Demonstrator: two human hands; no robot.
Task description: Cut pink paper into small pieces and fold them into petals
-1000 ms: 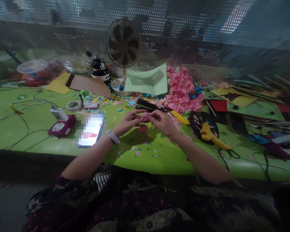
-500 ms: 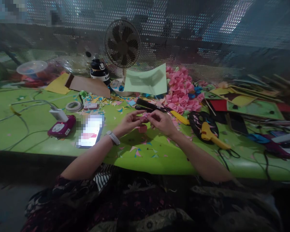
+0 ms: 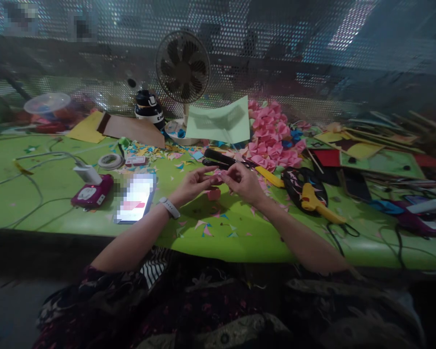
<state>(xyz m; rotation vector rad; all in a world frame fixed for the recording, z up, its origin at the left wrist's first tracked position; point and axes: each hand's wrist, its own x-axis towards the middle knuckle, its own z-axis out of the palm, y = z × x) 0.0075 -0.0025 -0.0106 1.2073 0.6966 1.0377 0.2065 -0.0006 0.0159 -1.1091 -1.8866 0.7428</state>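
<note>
My left hand (image 3: 195, 185) and my right hand (image 3: 244, 183) meet above the green table, closed on a small piece of pink paper (image 3: 218, 175). Both thumbs and index fingers pinch it; its exact folded shape is too small to make out. Just below the fingers lies another pink paper piece (image 3: 213, 195). Behind my hands rests a black-handled tool (image 3: 220, 156), its far end partly hidden. A heap of folded pink paper pieces (image 3: 271, 135) rises beyond my right hand.
On the left are a lit phone (image 3: 136, 198), a purple power socket (image 3: 92, 191) with cables, and a tape roll (image 3: 111, 161). A fan (image 3: 183, 67) stands behind. Rightward, a yellow glue gun (image 3: 318, 203) rests near a black disc. Paper scraps (image 3: 203, 228) litter the green table (image 3: 236, 248).
My fingers have shifted very slightly around the pink paper, with the right hand a little more raised. The rest of the scene stays as it was, apart from a slight camera shift.
</note>
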